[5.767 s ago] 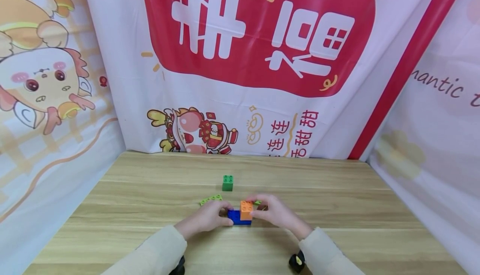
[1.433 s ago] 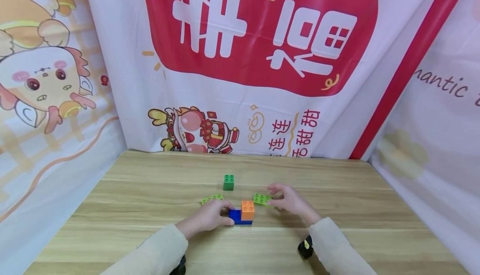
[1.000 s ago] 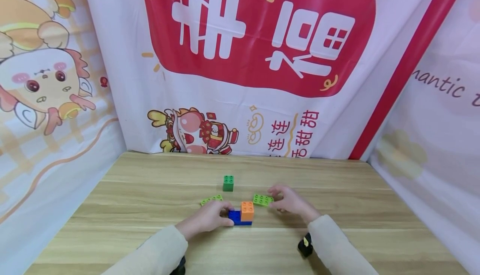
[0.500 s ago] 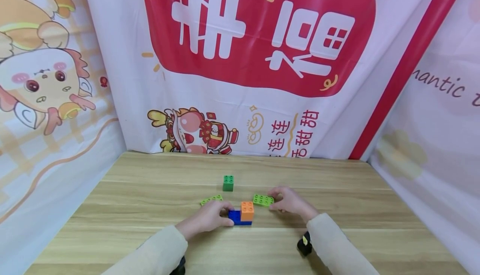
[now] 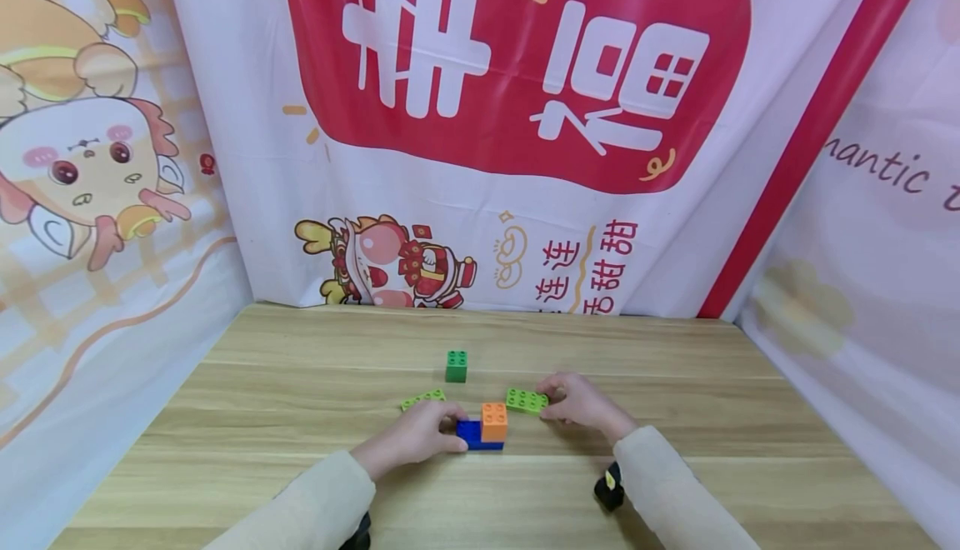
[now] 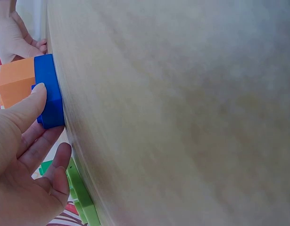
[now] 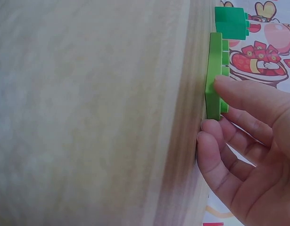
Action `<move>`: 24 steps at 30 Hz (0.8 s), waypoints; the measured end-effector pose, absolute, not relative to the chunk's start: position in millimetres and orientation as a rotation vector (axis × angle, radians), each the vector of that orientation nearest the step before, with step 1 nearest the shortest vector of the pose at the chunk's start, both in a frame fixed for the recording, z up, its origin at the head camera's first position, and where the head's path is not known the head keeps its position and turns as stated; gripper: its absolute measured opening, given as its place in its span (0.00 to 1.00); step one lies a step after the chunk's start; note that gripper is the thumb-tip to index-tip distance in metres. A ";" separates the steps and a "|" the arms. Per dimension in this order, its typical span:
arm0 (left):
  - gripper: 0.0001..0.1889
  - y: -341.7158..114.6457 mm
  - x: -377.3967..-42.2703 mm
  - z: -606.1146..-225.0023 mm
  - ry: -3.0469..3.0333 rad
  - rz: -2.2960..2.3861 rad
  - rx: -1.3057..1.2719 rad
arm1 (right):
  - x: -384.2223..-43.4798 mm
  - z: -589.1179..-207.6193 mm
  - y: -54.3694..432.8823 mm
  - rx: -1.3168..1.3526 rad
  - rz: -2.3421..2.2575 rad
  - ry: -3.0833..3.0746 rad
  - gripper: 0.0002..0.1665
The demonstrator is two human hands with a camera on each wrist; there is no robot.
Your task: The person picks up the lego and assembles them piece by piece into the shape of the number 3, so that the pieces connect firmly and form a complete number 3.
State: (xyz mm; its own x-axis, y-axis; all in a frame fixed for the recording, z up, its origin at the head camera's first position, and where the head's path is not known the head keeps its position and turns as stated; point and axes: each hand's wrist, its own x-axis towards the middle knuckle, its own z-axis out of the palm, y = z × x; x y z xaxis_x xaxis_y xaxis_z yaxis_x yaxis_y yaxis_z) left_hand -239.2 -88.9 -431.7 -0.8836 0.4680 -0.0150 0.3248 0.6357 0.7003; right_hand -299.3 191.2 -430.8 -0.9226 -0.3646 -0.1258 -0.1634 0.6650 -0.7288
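An orange toy brick [image 5: 494,422] sits on the right end of a longer blue brick [image 5: 469,432]. My left hand [image 5: 412,435] pinches the blue brick at its left end; in the left wrist view the thumb [image 6: 30,106] lies on its near side, with fingers behind. To the right, a flat lime green brick [image 5: 524,401] lies studs up on the table. My right hand [image 5: 583,405] holds this lime brick by its right end, the thumb [image 7: 241,92] on one side and a finger on the other.
A dark green brick [image 5: 456,367] stands farther back on the wooden table [image 5: 300,367]. Another flat lime green brick [image 5: 422,400] lies just behind the left hand, partly covered by it. A printed cloth [image 5: 450,167] hangs along the table's back edge.
The right hand let go of the orange brick on the blue one and moved right to the lime green brick, closing its fingers on that brick's end. The left hand has stayed put.
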 end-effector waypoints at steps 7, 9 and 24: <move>0.17 -89.0 -239.6 -432.1 2.665 1.071 0.657 | -299.3 -431.4 191.6 -0.440 -1.105 2.628 0.19; 0.17 -89.1 -239.6 -432.2 2.664 1.070 0.655 | -298.8 -431.4 191.9 -0.446 -1.103 2.628 0.18; 0.18 -88.8 -240.7 -432.5 2.668 1.066 0.659 | -296.7 -427.7 194.1 -0.394 -1.180 2.601 0.19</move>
State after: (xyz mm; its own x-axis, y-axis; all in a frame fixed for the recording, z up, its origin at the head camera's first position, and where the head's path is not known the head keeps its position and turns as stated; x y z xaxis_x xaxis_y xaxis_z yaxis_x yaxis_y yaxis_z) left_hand -240.7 -88.8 -432.5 -0.8823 0.4704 -0.0143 0.3309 0.6417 0.6918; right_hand -296.7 194.1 -427.7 -0.9301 -0.3470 -0.1203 -0.1381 0.6340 -0.7609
